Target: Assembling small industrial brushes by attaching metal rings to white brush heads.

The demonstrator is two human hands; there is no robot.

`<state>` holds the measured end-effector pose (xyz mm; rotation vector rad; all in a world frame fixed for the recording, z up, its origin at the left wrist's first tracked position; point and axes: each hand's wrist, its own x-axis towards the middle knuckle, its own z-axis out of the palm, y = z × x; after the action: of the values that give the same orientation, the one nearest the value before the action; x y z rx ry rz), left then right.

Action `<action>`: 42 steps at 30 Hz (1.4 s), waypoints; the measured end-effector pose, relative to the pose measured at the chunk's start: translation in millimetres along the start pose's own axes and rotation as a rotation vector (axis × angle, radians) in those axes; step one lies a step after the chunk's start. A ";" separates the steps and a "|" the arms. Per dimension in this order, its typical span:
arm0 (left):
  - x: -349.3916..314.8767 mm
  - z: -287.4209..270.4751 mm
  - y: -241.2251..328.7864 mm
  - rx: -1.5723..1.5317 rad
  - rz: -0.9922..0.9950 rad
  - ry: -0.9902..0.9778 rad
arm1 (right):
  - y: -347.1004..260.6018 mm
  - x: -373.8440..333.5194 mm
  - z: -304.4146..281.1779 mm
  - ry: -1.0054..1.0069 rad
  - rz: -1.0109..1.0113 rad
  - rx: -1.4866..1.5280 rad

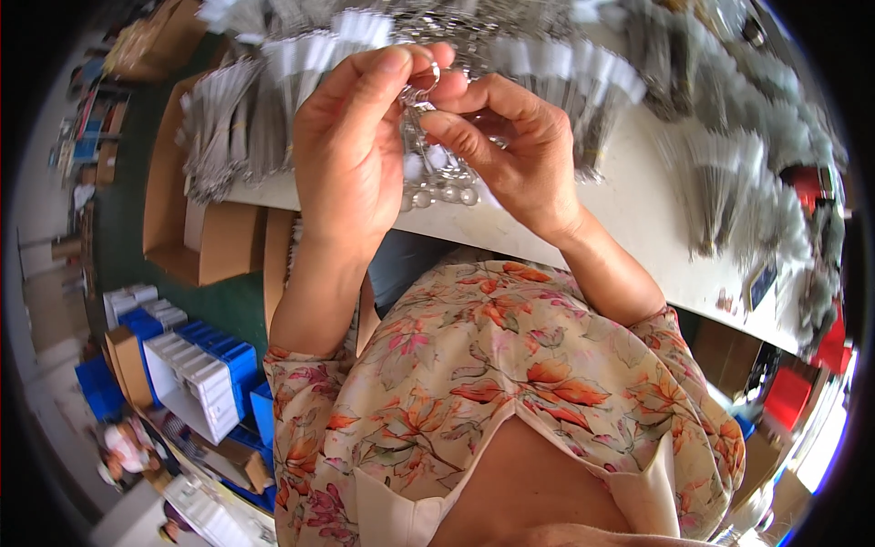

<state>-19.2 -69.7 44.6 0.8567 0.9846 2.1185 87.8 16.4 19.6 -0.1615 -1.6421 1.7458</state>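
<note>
Both hands are raised close together over the near edge of the pale tabletop (510, 223), with a small silvery ring (437, 80) between them. The left hand (348, 150) grips the ring between its thumb and curled fingers, palm partly turned up. The right hand (524, 137) comes in from the right, its thumb and forefinger pinched together at the lower side of the ring; whether they grasp the ring itself or a small piece on it, I cannot tell. Just below the fingertips are shiny clear round pieces (445, 193); it is unclear whether they hang from the ring or lie on the tabletop. Bundles of thin grey strands with white ends (228, 123) stand packed at the far left, and similar bundles (542, 68) fill the far side behind the right hand. More bundles (725, 187) lie to the right, near a dark flat rectangular object (762, 284). To the left of the tabletop is an open cardboard box (228, 242) above a green floor (118, 219), with white crates (196, 387) and blue crates (228, 356) at the near left. A red bin (787, 398) is at the near right.
</note>
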 end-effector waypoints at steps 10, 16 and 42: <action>-65.9 -94.1 123.9 0.718 -0.052 0.034 | 46.5 -39.5 -9.1 -0.370 0.482 -0.229; -147.0 -200.6 31.7 1.091 -0.683 0.113 | 73.0 -62.0 7.0 -0.675 0.645 -0.418; -175.1 -378.9 -7.9 1.144 0.303 0.931 | 72.1 -33.6 -11.7 -0.838 0.636 -0.215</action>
<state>-205.6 -348.8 -203.7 0.4188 2.8433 2.0899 89.2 12.1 -60.7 -0.0473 -2.5963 2.2782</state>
